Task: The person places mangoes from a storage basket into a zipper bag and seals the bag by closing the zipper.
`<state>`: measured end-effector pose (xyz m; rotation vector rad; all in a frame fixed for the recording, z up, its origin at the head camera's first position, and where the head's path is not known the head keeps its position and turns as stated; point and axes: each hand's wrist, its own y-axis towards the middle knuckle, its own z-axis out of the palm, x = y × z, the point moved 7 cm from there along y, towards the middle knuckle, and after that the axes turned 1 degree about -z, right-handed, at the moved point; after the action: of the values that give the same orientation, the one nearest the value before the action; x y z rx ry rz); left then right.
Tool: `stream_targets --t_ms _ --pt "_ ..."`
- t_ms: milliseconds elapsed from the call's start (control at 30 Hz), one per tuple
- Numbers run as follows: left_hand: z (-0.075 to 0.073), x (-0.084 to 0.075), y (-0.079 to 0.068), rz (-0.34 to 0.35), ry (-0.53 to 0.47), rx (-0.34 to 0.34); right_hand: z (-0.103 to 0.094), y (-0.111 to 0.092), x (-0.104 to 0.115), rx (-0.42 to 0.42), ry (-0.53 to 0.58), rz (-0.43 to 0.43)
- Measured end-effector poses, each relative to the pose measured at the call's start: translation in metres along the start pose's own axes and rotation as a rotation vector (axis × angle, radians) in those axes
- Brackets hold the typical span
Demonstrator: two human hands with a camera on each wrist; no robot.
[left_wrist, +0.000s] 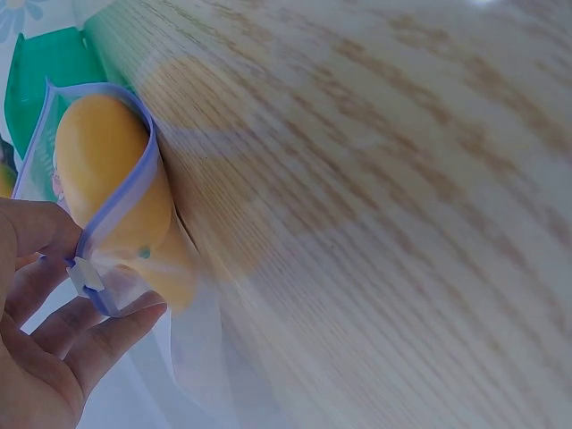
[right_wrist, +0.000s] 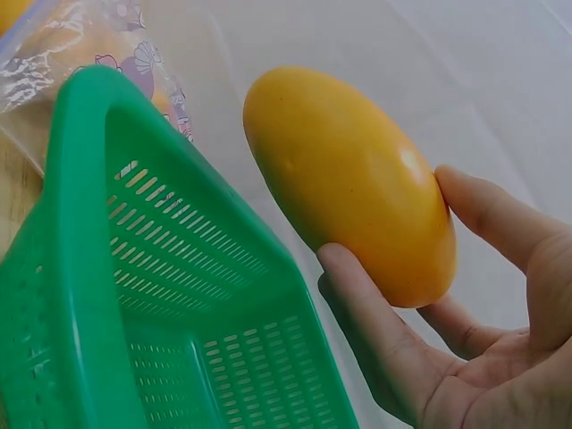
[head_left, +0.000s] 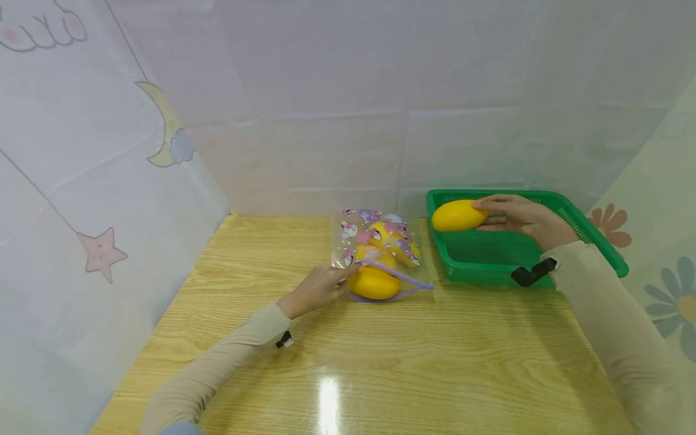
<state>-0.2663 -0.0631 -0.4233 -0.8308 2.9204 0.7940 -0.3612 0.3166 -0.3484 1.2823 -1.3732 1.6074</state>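
Observation:
My right hand (head_left: 522,219) holds a yellow mango (head_left: 459,215) by one end, between thumb and fingers, above the green basket (head_left: 502,273). In the right wrist view the mango (right_wrist: 349,179) is tilted, its far end free of the fingers. My left hand (head_left: 318,289) pinches the purple zip edge of a clear printed zip bag (head_left: 348,232) by its white slider (left_wrist: 87,277). The bag lies on the table, its mouth spread toward me. Several mangoes are inside; one mango (head_left: 375,284) sits right at the opening.
The basket stands at the table's back right, close to the bag's right side; its slotted inner wall (right_wrist: 179,223) shows in the right wrist view. A pale wall sheet (head_left: 304,121) rises behind the wooden table (head_left: 391,356), with printed sheets at both sides.

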Motion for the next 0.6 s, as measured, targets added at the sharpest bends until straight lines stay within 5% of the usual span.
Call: stream_targets --t_ms 600 --pt "0.0 0.001 0.0 -0.018 -0.014 0.008 0.012 -0.01 -0.001 0.031 0.009 -0.015"
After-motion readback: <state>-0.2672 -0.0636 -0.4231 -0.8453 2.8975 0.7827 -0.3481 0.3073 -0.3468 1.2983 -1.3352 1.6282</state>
